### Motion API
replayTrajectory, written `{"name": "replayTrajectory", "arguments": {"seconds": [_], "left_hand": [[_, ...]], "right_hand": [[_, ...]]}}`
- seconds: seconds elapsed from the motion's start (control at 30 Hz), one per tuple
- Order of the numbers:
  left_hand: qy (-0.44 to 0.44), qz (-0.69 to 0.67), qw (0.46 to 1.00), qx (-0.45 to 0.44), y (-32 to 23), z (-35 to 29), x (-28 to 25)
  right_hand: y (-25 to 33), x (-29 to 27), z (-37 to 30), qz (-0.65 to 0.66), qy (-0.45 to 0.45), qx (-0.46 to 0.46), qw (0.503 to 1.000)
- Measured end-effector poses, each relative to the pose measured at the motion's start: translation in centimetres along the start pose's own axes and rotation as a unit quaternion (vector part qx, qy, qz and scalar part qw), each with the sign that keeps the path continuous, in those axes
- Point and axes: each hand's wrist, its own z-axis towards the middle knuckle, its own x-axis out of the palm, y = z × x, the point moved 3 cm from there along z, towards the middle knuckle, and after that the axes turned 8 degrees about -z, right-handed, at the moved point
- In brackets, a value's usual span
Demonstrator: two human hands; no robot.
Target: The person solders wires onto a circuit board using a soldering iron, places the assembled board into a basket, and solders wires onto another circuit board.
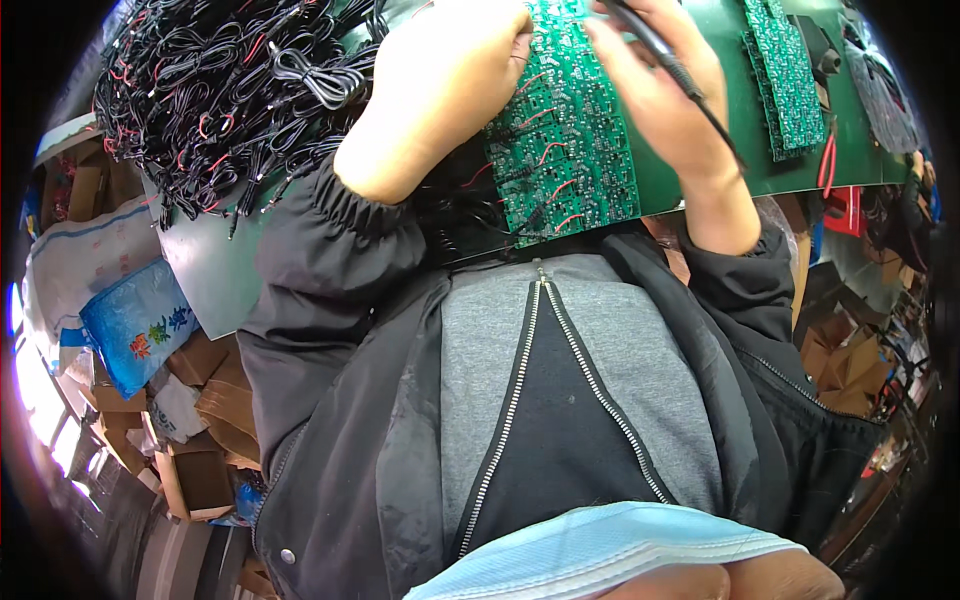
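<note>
A green circuit board panel [585,150], packed with small components, lies at the table's front edge before me. Short red wires and black leads come off its left side. My left hand [455,65] is closed over the board's upper left part; whatever is between its fingers is hidden. Over the upper right of the board, my right hand [665,85] grips a soldering iron [650,35] by its black handle, with the cord trailing down past the wrist. The iron's tip is outside the picture.
A big heap of black cables [230,100] with red ends covers the table's left. More circuit boards [785,90] are stacked at right, beside red-handled pliers [827,160] and a grey bag [880,95]. Cardboard boxes [195,480] and a blue bag [140,325] stand below left.
</note>
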Motion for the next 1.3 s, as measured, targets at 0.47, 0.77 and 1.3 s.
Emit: {"name": "replayTrajectory", "arguments": {"seconds": [0.47, 0.77, 1.3], "left_hand": [[-0.002, 0.06, 0.998, -0.001, 0.3, -0.4, 0.8], [-0.003, 0.045, 0.999, 0.004, 0.0, -0.2, 0.7], [0.008, 0.061, 0.998, -0.003, 0.5, -0.7, 1.0]], "right_hand": [[-0.6, -5.2, -4.5, 0.089, 0.022, 0.106, 0.99], [-0.9, -5.0, -4.1, 0.086, 0.046, 0.102, 0.99], [0.0, -5.4, -4.2, 0.052, 0.04, 0.104, 0.992]]}}
